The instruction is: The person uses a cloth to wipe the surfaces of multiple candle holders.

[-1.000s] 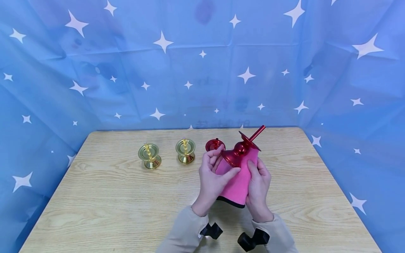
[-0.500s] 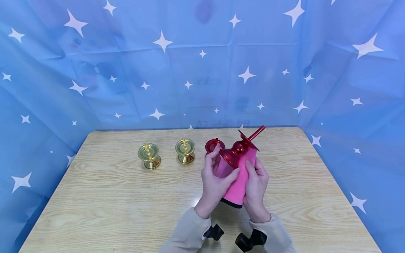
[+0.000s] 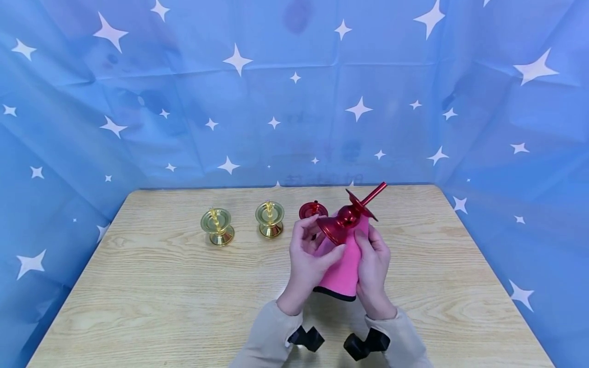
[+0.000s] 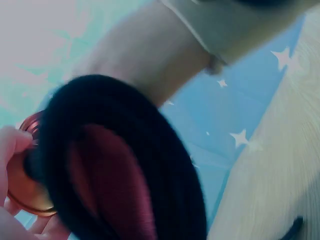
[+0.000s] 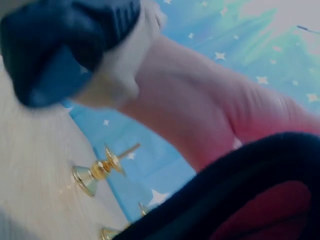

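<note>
A glossy red metal candle holder (image 3: 348,217), with a flared base, a round bulb, a saucer-like dish and a thin tube, is held up in both hands' midst; it is tilted, its tube pointing up and to the right, its base down and to the left. The left hand (image 3: 306,263) grasps the base end of the holder, thumb on the near side and bent fingers on the far side around the rim. Behind and below the holder hangs a bright pink piece of fabric with a black hem (image 3: 341,276), whose black-edged opening gapes in both wrist views. To the holder's lower right, the right hand (image 3: 374,266) pinches this fabric, thumb in front; its other fingers are partly hidden.

Just beyond the holder's base, to its left, a second, red metal dish-topped stand (image 3: 313,210) shows partly behind the left fingers. Farther left of the holder, two shiny gold metal candle stands (image 3: 270,220) stand upright and apart from each other. Beneath the holder spreads a pale wood-grain table (image 3: 138,306); beyond it hangs a blue curtain with white stars (image 3: 294,138).
</note>
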{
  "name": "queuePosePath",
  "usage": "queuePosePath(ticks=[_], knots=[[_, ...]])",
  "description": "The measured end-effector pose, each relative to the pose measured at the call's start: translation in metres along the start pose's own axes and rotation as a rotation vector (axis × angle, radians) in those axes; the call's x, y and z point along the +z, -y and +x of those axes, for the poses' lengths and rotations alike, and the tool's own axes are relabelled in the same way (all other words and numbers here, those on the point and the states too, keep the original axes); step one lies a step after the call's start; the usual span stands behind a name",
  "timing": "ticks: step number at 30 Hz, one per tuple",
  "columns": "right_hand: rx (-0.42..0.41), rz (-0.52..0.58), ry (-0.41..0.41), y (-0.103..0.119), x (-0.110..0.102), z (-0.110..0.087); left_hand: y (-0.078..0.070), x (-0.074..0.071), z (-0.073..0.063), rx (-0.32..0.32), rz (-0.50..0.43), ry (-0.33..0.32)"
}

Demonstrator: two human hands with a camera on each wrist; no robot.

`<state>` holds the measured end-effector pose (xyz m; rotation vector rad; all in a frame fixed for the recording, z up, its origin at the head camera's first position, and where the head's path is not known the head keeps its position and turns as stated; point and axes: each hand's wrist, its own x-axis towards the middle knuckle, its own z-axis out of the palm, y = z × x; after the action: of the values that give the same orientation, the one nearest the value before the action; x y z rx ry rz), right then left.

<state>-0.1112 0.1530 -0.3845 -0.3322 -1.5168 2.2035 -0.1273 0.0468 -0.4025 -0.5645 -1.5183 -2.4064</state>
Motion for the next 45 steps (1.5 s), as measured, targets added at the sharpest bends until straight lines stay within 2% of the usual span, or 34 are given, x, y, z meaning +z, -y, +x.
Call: queuePosePath(ticks=[2, 5, 9, 11, 13, 18, 22, 26, 32, 36, 39, 43, 45], knots=[[0.020, 0.000, 0.049, 0.001, -0.001, 0.008, -0.003, -0.001, 0.000, -0.018, -0.035, 0.024], [0.044, 0.027, 0.182, 0.003, -0.005, 0.021, -0.007, -0.002, 0.000, -0.048, -0.071, 0.050], [0.026, 0.033, 0.351, 0.006, -0.009, 0.032, -0.010, -0.001, -0.002, -0.088, -0.101, 0.047], [0.010, 0.016, 0.383, 0.007, -0.011, 0.034, -0.011, 0.000, -0.002, -0.097, -0.117, 0.038], [-0.011, -0.031, 0.385, 0.010, -0.011, 0.033, -0.011, 0.001, -0.002, -0.094, -0.136, 0.035], [-0.056, -0.193, 0.322, 0.014, -0.010, 0.027, -0.010, 0.002, -0.002, -0.066, -0.151, 0.036], [-0.060, -0.255, 0.299, 0.016, -0.008, 0.023, -0.009, 0.003, -0.001, -0.059, -0.163, 0.022], [-0.078, -0.314, 0.321, 0.017, -0.008, 0.021, -0.008, 0.003, 0.000, -0.039, -0.175, -0.006], [-0.143, -0.361, 0.364, 0.022, -0.010, 0.009, -0.010, 0.002, 0.006, -0.013, -0.193, -0.090], [-0.253, -0.370, 0.329, 0.028, -0.011, -0.004, -0.012, -0.002, 0.010, -0.042, -0.227, -0.140], [-0.422, -0.351, 0.323, 0.030, -0.009, -0.011, -0.012, -0.004, 0.011, -0.068, -0.253, -0.166], [-0.676, -0.394, 0.356, 0.024, -0.006, -0.011, -0.011, -0.004, 0.011, -0.089, -0.243, -0.177], [-0.770, -0.433, 0.358, 0.019, -0.005, -0.009, -0.011, -0.004, 0.010, -0.097, -0.235, -0.179]])
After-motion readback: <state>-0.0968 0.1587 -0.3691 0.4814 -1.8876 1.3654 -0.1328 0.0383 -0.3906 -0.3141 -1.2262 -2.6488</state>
